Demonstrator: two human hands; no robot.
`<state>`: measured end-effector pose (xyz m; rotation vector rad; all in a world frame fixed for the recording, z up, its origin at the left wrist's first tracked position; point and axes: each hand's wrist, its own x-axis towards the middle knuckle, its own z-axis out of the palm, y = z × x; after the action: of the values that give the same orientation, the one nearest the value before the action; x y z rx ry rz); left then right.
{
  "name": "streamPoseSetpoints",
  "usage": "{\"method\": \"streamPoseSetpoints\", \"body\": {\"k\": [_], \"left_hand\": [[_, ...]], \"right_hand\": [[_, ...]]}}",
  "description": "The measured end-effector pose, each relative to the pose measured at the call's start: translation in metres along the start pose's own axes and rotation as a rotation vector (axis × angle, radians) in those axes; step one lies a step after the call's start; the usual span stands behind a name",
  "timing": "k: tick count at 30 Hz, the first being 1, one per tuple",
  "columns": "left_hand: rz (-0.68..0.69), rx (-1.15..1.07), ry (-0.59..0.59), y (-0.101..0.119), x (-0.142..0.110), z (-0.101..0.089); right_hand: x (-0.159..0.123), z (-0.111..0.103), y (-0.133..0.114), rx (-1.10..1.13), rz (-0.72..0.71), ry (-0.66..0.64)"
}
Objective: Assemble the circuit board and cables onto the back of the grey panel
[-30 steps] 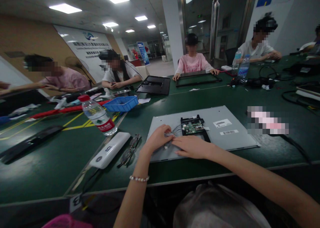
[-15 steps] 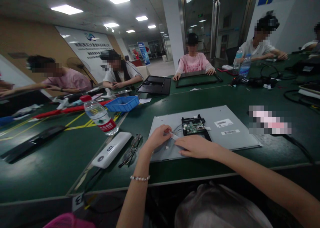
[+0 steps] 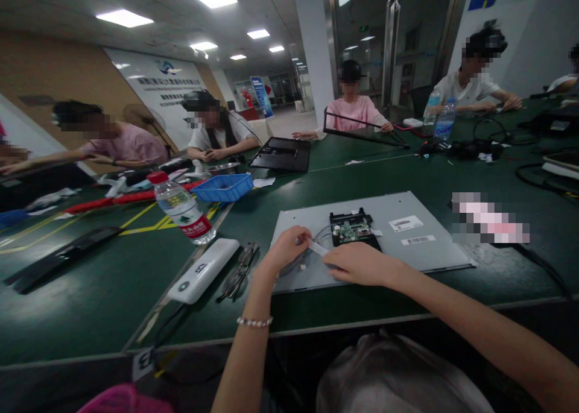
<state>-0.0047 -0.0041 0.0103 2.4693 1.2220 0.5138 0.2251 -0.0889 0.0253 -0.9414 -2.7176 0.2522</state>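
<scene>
A grey flat display panel (image 3: pixel 389 208) lies back side up on the green table in front of me. A green circuit board (image 3: pixel 355 231) in a black bracket sits on it, with thin grey cables running out to the left. Over the panel's left part, my left hand (image 3: pixel 289 249) pinches one end of a short whitish strip (image 3: pixel 319 249), which looks like tape. My right hand (image 3: pixel 359 263) has closed fingers at the strip's other end; its fingertips are partly hidden. Two labels are stuck on the panel's right side.
To the left are eyeglasses (image 3: pixel 239 271), a white power bank (image 3: pixel 203 271) with a cable, a water bottle (image 3: pixel 183 208) and a blue tray (image 3: pixel 224 187). A pixelated object (image 3: pixel 491 217) lies right. Across the table, a person holds a black frame (image 3: pixel 362 129); a black panel (image 3: pixel 281 154) lies nearby.
My right hand has shifted slightly to the right, and more of the strip shows between my hands. The person opposite has tilted the black frame up off the table.
</scene>
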Motion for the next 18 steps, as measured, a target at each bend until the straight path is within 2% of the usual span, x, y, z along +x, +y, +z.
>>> {"method": "streamPoseSetpoints", "body": {"k": [5,10,14,18], "left_hand": [[0.013,0.119,0.022,0.003,-0.001,-0.005],[-0.004,0.215,0.1,0.0,-0.002,-0.006],[-0.026,0.211,0.219,0.002,-0.001,-0.006],[-0.043,0.172,0.202,0.009,-0.001,-0.008]], "right_hand": [[-0.001,-0.001,0.001,-0.001,0.004,0.006],[0.001,0.002,0.006,-0.021,-0.004,0.042],[0.003,0.006,0.012,-0.026,-0.039,0.11],[0.003,0.009,0.016,-0.034,-0.065,0.172]]}}
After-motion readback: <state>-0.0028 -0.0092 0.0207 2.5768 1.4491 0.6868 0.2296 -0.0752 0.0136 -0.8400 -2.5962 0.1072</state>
